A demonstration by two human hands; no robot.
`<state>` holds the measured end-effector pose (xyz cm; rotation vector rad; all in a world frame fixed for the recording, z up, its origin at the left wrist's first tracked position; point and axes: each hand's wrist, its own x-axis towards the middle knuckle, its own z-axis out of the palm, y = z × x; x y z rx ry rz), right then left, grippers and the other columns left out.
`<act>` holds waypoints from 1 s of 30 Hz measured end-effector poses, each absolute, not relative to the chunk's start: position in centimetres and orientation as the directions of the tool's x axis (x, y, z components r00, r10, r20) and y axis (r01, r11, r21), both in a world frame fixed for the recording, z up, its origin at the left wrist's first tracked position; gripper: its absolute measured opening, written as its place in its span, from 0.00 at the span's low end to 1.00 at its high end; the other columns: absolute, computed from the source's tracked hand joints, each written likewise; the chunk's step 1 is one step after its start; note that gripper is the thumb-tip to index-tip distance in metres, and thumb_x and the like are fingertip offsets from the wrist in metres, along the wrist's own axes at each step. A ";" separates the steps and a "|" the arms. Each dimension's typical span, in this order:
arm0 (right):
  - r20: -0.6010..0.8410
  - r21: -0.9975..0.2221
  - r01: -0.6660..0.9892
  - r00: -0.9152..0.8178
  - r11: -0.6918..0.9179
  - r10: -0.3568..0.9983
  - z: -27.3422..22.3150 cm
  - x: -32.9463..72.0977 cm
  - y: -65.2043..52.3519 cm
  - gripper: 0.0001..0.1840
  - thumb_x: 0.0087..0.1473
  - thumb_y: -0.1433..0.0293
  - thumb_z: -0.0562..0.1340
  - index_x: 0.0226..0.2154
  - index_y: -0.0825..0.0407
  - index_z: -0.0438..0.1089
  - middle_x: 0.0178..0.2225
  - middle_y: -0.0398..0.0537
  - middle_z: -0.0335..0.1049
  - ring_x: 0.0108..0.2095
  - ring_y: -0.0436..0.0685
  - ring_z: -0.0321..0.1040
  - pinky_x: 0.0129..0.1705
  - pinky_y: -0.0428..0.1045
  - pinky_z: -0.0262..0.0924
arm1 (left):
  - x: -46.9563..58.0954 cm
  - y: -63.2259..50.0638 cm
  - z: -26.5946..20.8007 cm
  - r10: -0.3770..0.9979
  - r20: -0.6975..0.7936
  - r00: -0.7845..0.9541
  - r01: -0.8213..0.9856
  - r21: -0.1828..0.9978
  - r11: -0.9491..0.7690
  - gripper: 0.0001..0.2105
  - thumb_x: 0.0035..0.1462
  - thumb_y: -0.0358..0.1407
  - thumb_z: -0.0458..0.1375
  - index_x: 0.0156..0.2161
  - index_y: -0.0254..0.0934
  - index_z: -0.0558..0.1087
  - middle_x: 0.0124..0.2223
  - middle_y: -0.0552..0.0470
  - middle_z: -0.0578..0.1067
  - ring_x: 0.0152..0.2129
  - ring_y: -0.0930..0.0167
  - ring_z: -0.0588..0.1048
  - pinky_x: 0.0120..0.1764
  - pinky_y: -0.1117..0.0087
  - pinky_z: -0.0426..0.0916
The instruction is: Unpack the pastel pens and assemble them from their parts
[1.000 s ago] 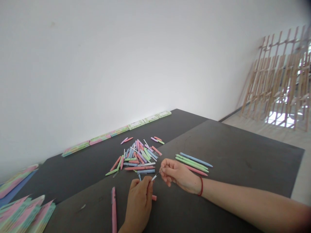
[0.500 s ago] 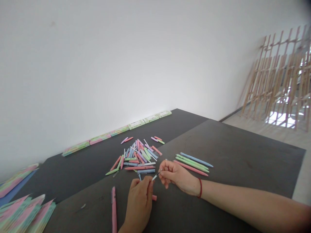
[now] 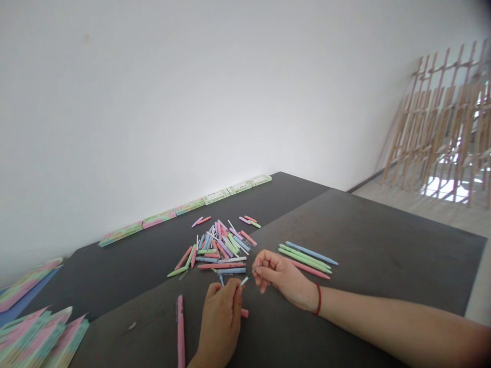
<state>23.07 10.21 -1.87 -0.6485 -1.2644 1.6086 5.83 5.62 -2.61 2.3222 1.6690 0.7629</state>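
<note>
Between my two hands is a thin white pen refill (image 3: 244,280) with a dark tip section. My left hand (image 3: 221,318) pinches its lower end between thumb and forefinger. At the tip end, the closed fingertips of my right hand (image 3: 276,273) grip a tiny part that is mostly hidden. A pink pen piece (image 3: 244,313) shows beside my left hand, partly covered by it. Just beyond my hands lies a heap of pastel pen parts (image 3: 224,243), with barrels, clear pieces and white refills mixed. A pink pen (image 3: 180,332) lies left of my left hand.
Several whole pens (image 3: 307,255) in blue, green and pink lie beyond my right wrist. Flat pastel boxes (image 3: 159,218) line the wall edge of the dark table (image 3: 364,240). More pastel packs (image 3: 42,337) are stacked at the near left. Wooden frames (image 3: 441,122) lean at far right.
My right hand's fingers have drawn very slightly to the right, near the refill tip. My left hand keeps its pinch. The whole view has shifted a little.
</note>
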 end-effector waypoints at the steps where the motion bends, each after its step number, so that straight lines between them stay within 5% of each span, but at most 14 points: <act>1: 0.144 -0.939 -0.343 -0.410 -0.006 0.900 -2.0 23.0 10.2 0.16 0.48 0.60 0.65 0.29 0.54 0.61 0.23 0.39 0.66 0.22 0.46 0.63 0.23 0.43 0.61 | 5.8 5.6 -2.6 0.923 0.298 0.244 0.832 0.424 -0.357 0.12 0.64 0.38 0.42 0.35 0.42 0.66 0.22 0.54 0.73 0.29 0.64 0.69 0.35 0.66 0.59; 12: 0.145 -0.979 -0.193 -0.436 0.065 0.888 -3.5 22.5 10.4 0.13 0.49 0.62 0.63 0.29 0.53 0.61 0.19 0.37 0.65 0.18 0.46 0.62 0.21 0.43 0.60 | 6.3 5.7 -2.5 0.894 0.333 0.299 0.824 0.382 -0.418 0.13 0.64 0.34 0.42 0.31 0.41 0.65 0.24 0.55 0.72 0.26 0.67 0.70 0.35 0.66 0.60; 21: 0.141 -0.985 -0.156 -0.449 0.078 0.882 -2.8 22.3 10.7 0.12 0.49 0.64 0.62 0.29 0.53 0.60 0.19 0.37 0.64 0.19 0.45 0.62 0.21 0.42 0.61 | 5.8 5.7 -3.1 0.933 0.276 0.230 0.798 0.495 -0.343 0.14 0.64 0.37 0.40 0.35 0.41 0.67 0.29 0.51 0.74 0.32 0.65 0.71 0.37 0.64 0.65; 25: 0.138 -0.989 -0.116 -0.566 0.086 0.813 -1.9 22.9 11.3 0.15 0.48 0.65 0.64 0.36 0.54 0.61 0.25 0.38 0.65 0.22 0.45 0.64 0.21 0.41 0.61 | 5.8 5.8 -3.0 0.942 0.276 0.190 0.747 0.582 -0.321 0.14 0.64 0.39 0.41 0.34 0.41 0.67 0.29 0.51 0.71 0.33 0.65 0.72 0.37 0.63 0.68; 28: 0.086 -0.993 0.004 -0.688 0.122 0.721 -0.6 24.0 13.9 0.19 0.49 0.64 0.64 0.42 0.53 0.60 0.29 0.40 0.66 0.25 0.47 0.66 0.21 0.41 0.62 | 5.8 5.9 -3.2 0.959 0.256 0.118 0.656 0.705 -0.269 0.15 0.63 0.41 0.41 0.35 0.41 0.67 0.30 0.51 0.69 0.32 0.66 0.73 0.31 0.66 0.71; 30: 0.012 -0.941 0.254 -0.632 0.222 0.775 0.4 24.5 16.9 0.11 0.56 0.65 0.58 0.40 0.55 0.63 0.27 0.41 0.66 0.25 0.48 0.66 0.23 0.42 0.63 | 5.8 6.0 -3.4 0.967 0.246 0.070 0.600 0.763 -0.238 0.15 0.63 0.42 0.41 0.34 0.40 0.67 0.30 0.52 0.67 0.29 0.68 0.73 0.28 0.68 0.72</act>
